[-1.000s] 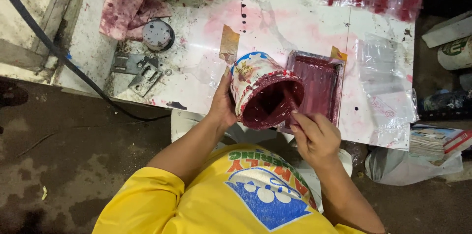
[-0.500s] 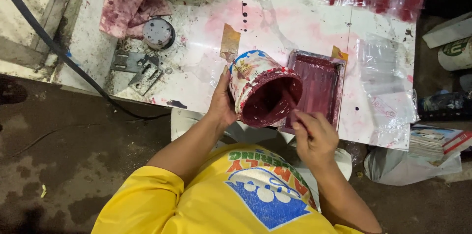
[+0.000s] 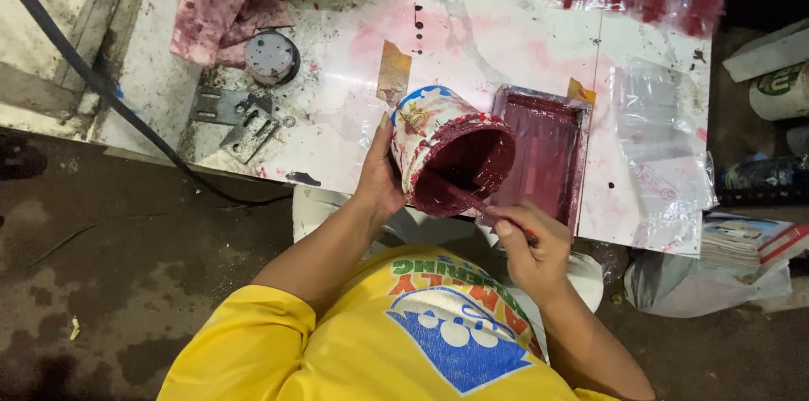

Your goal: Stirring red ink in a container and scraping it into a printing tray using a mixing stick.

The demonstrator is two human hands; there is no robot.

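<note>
Red-stained round paint tub [image 3: 451, 152] unchanged: tilted, mouth toward torso, gripped by left hand [image 3: 379, 182]; right hand [image 3: 529, 243] closed on thin stick [image 3: 484, 205], tip inside.

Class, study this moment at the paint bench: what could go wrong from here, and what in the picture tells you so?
1. The left hand holds the paint tub tipped on its side, mouth toward the person; red paint could run onto the yellow shirt.
2. The right hand works a thin tool inside the tub; a flick could spatter paint.
3. The tub hangs over the table edge beside the red tray; a slip might drop it.
</note>
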